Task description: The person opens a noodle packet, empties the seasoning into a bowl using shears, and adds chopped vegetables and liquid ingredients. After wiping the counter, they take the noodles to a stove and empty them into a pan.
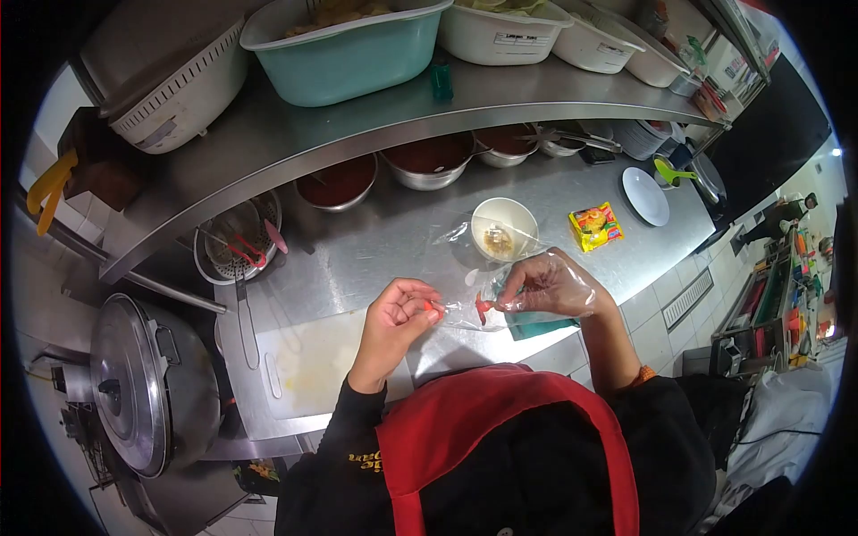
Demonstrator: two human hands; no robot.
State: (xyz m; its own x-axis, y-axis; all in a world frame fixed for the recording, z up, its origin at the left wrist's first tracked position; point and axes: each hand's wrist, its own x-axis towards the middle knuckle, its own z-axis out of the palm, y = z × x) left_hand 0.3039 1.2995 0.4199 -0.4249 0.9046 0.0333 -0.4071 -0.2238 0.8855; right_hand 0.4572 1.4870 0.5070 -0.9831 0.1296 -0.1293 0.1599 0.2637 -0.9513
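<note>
A clear plastic bag (pixel 465 308) is stretched between my two hands, over the steel counter's front part. My left hand (pixel 402 314) is closed, pinching a small red piece (pixel 433 308) at the bag's left end. My right hand (pixel 545 284) is inside or behind the clear plastic, its fingers pinched beside another red piece (pixel 483 308). Just beyond my hands stands a white bowl (pixel 517 213) with some brownish contents at its bottom. Right of the bowl lies a yellow and red packet (pixel 595 227). Something green lies under my right hand.
A white cutting board (pixel 313 362) lies at the front left. Metal bowls of red sauce (pixel 337 181) stand below a shelf (pixel 357 125) holding tubs. A white plate (pixel 645 196) is at the right, a large lidded pot (pixel 134 384) at the left. Another person (pixel 779 219) stands far right.
</note>
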